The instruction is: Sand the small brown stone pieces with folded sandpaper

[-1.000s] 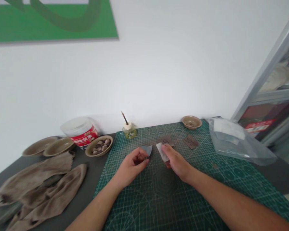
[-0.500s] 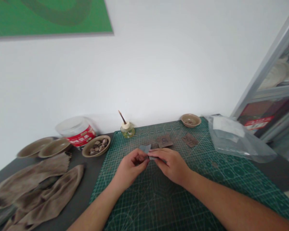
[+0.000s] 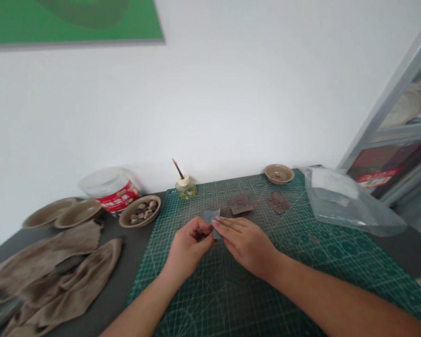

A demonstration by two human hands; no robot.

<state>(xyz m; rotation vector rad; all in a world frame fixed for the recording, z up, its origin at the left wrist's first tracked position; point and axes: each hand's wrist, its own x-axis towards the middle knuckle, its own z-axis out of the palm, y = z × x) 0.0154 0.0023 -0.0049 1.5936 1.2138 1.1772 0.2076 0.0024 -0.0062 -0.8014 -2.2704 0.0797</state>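
White wall (image 3: 210, 103) — green panel (image 3: 70, 21) above, metal-framed glass cabinet (image 3: 396, 126) to the right.

I log the mat (image 3: 252, 304) as dark green with a pale grid, the sheet (image 3: 209, 216) blue-grey, the tub (image 3: 116, 191) red-labelled, and the rags (image 3: 52, 267) taupe with dark stains.

This is a craft workshop: a cutting mat (image 3: 210, 299) lies under the left hand (image 3: 189, 245) and right hand (image 3: 245, 243), a brush (image 3: 177, 168) stands in a bottle (image 3: 186, 189) beyond them, and stained rags (image 3: 52, 267) and shallow dishes (image 3: 79, 213) lie to their left.
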